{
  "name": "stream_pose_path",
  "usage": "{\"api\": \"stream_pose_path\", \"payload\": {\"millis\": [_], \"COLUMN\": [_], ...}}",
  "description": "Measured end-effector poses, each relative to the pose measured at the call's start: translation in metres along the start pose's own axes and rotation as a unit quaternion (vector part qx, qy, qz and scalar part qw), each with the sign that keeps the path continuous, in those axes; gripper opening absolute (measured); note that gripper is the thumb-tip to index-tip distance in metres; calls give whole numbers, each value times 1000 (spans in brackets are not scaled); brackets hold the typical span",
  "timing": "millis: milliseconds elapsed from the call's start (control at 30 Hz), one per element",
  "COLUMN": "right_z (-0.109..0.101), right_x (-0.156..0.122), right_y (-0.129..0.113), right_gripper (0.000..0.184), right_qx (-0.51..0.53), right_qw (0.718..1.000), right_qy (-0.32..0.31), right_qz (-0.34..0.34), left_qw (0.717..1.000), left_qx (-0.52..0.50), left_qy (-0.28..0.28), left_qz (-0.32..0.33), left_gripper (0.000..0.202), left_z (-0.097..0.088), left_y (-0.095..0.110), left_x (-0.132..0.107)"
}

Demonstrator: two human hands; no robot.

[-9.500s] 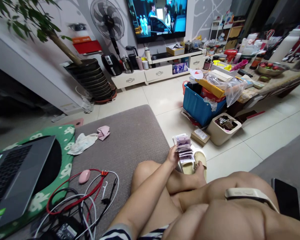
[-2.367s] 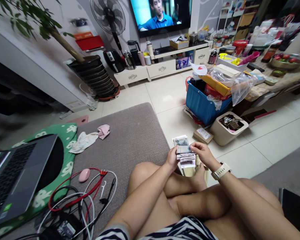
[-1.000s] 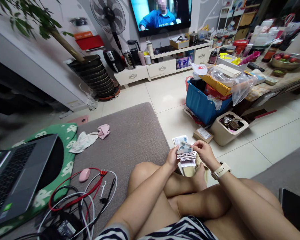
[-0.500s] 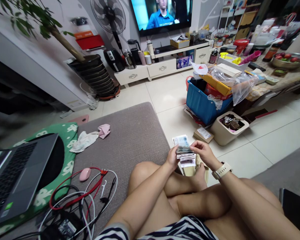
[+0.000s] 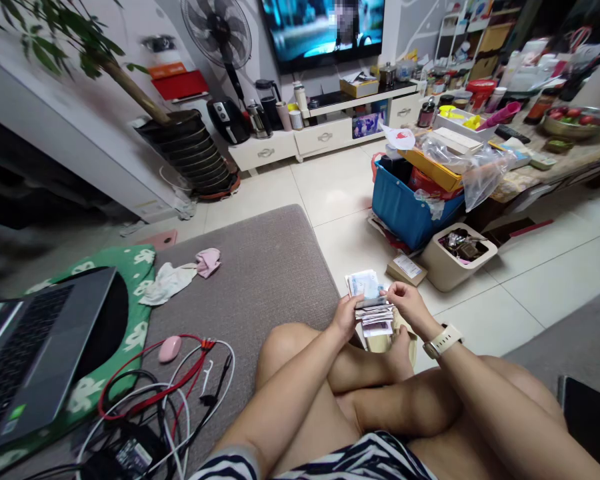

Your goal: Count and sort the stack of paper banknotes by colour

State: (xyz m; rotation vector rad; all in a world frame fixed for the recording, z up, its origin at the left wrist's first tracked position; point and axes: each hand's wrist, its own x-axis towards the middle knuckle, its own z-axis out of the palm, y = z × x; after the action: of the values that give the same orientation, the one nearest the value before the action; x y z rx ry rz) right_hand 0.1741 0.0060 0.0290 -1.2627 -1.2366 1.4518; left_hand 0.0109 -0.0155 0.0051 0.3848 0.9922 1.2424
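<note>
A folded stack of banknotes point(image 5: 375, 313) is held over my crossed legs, its upper notes bluish and a purplish one showing at the bottom. My left hand point(image 5: 349, 313) grips the stack from its left side, fingers closed round it. At the right edge of the notes, my right hand point(image 5: 406, 303) is closed in a pinch at the corner of a banknote point(image 5: 367, 283); the fingertips partly hide it. A pale watch point(image 5: 444, 341) is on my right wrist. Below the notes, partly covered, is a beige slipper point(image 5: 379, 343) on the floor.
On the grey couch seat point(image 5: 250, 267) at left lie a laptop point(image 5: 45, 353), a pink mouse point(image 5: 170, 349), tangled cables point(image 5: 180, 400) and crumpled cloths point(image 5: 173, 281). A blue bin point(image 5: 410, 210), a beige trash can point(image 5: 460, 260) and a cardboard box point(image 5: 406, 268) stand ahead right.
My right hand has shifted slightly right, its fingers curling tighter at the notes' edge. The upper notes are spread a little differently. My left hand stays nearly in place. The television picture differs.
</note>
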Motion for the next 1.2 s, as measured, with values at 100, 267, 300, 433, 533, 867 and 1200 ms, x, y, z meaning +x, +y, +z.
{"api": "stream_pose_path", "payload": {"millis": [100, 267, 300, 433, 533, 867, 1200], "right_z": [-2, -3, -3, -4, -3, -4, -3], "right_x": [4, 7, 7, 6, 5, 5, 3], "right_y": [8, 15, 15, 11, 8, 8, 4], "right_gripper": [41, 39, 39, 36, 35, 35, 28], "right_qx": [-10, -29, -30, -21, -2, 6, 40], "right_qw": [1000, 1000, 1000, 1000, 1000, 998, 996], "right_qy": [18, 1, 2, -3, -16, -54, -75], "right_qz": [8, 9, 9, 9, 9, -10, -2], "left_qw": [1000, 999, 999, 1000, 1000, 1000, 1000], "left_qx": [10, 30, 33, 22, 0, -19, 4], "left_qy": [-23, -28, -26, -19, -13, -5, -4], "left_qz": [-1, -8, -8, -8, -4, 10, 7], "left_gripper": [38, 38, 37, 37, 38, 39, 33], "left_z": [2, 2, 2, 1, 0, -3, -3], "left_y": [0, 0, 0, 0, -2, -5, -4], "left_x": [-1, -3, -3, -3, 0, 5, 5]}}
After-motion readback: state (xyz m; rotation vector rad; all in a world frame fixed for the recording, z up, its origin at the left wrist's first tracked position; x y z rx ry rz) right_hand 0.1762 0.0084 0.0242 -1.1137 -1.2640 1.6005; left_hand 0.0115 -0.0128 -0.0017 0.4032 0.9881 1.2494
